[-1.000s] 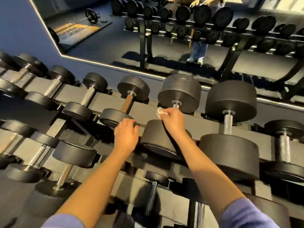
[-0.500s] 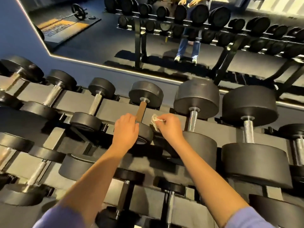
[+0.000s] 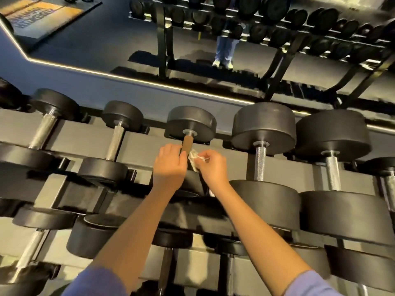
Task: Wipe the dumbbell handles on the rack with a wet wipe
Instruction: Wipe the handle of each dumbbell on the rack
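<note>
A dumbbell with a brown, rust-coloured handle (image 3: 187,143) lies on the top shelf of the grey rack (image 3: 145,144), its far black head (image 3: 191,122) toward the mirror. My left hand (image 3: 168,167) curls around the lower part of that handle. My right hand (image 3: 211,169) pinches a crumpled white wet wipe (image 3: 194,158) and holds it against the right side of the same handle, just beside my left hand. The near head of this dumbbell is mostly hidden under my hands.
Larger dumbbells with knurled steel handles (image 3: 260,165) (image 3: 331,174) lie to the right, smaller ones (image 3: 115,144) (image 3: 42,131) to the left. Lower shelves hold more dumbbells (image 3: 94,236). A wall mirror (image 3: 192,39) behind the rack reflects the rack and a person's legs.
My right hand left the big steel-handled dumbbell and carried the wipe left to the brown handle. My left hand moved from the near head up onto that handle. The view shifted left.
</note>
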{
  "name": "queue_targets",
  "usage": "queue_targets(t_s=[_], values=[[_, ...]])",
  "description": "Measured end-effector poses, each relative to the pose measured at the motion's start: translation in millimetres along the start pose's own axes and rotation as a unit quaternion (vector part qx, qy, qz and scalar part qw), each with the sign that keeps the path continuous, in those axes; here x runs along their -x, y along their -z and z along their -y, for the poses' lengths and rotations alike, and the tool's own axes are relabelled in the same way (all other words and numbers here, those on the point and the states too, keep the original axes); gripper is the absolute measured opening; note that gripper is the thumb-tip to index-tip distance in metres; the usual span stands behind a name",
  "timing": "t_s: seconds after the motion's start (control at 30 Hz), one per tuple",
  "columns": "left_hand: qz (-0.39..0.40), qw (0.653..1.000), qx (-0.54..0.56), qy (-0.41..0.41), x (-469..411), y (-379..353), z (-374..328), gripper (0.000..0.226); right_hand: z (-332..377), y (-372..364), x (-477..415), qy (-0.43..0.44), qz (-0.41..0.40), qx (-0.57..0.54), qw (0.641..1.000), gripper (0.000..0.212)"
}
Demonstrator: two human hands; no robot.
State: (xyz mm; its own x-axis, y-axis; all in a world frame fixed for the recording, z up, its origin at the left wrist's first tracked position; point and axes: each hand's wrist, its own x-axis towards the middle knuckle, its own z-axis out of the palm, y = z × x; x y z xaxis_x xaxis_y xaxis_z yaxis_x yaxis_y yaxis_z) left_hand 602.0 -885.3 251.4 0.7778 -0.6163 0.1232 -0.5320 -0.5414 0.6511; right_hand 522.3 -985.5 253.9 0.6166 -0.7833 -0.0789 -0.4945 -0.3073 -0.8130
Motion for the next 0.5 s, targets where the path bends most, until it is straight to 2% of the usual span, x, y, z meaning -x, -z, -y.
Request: queue_targets(t_s=[0.1, 0.27, 0.43, 0.5], values=[[0.033, 0.998, -0.015, 0.054, -11, 0, 0, 0.032, 4, -14, -14, 0.011, -0.019, -0.003, 1.0, 0.016], [0.057, 0.995, 0.002, 0.08, -20, 5, 5, 0.038, 14, -24, -50, 0.015, -0.064, 0.007, 0.998, 0.022], [0.049, 0.997, -0.023, 0.06, -16, 8, 0, 0.035, 15, -32, -56, -0.008, -0.002, -0.024, 1.0, 0.016], [0.056, 0.995, -0.041, 0.072, -18, 7, 2, 0.037, 11, -30, -52, -0.014, 0.029, -0.033, 0.999, 0.026]])
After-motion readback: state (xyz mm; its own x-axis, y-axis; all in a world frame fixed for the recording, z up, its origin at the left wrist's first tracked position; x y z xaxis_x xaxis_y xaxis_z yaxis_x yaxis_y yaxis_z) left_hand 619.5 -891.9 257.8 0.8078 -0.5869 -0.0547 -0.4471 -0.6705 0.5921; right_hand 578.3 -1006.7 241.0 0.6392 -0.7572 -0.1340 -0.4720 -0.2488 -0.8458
